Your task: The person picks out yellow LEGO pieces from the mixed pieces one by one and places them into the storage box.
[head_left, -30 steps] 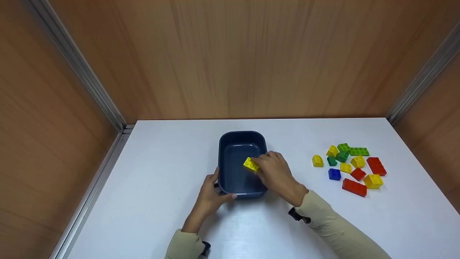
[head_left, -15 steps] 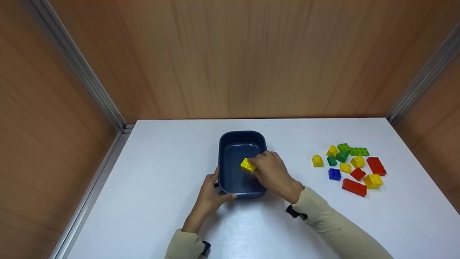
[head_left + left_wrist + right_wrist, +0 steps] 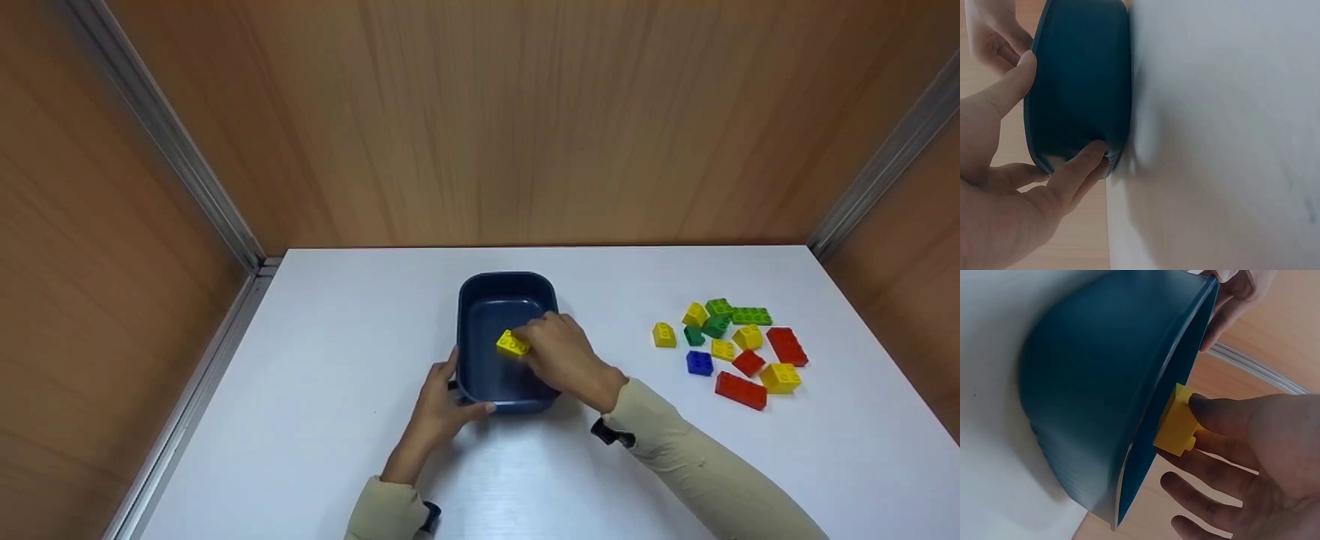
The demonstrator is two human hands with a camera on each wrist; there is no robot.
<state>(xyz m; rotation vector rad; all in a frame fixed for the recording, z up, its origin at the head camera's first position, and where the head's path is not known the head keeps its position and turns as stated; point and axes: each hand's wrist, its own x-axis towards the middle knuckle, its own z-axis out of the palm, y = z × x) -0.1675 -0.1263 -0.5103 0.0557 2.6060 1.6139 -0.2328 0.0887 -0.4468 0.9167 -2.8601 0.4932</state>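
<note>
A deep dark-blue rectangular container (image 3: pixel 491 379) stands on the white table. My left hand (image 3: pixel 436 414) holds its near left corner, the thumb (image 3: pixel 1018 76) on the rim and the fingers against the outer side. Between the thumb and fingers of my right hand (image 3: pixel 568 358) is a yellow toy building brick (image 3: pixel 511 344), held over the container's opening. From the right wrist view the same yellow brick (image 3: pixel 1176 422) appears at rim level, its studs toward the palm, while the other fingers (image 3: pixel 1202 498) stay spread. No other brick shows inside the container.
To the right lies a loose group of building bricks: several yellow and green ones, a blue brick (image 3: pixel 700 364) and red bricks, including a long red brick (image 3: pixel 741 391). Wood-look panels (image 3: pixel 480 127) rise behind the table and on both sides.
My right hand has shifted slightly left over the container, carrying the yellow brick with it. The left hand and container have stayed in place.
</note>
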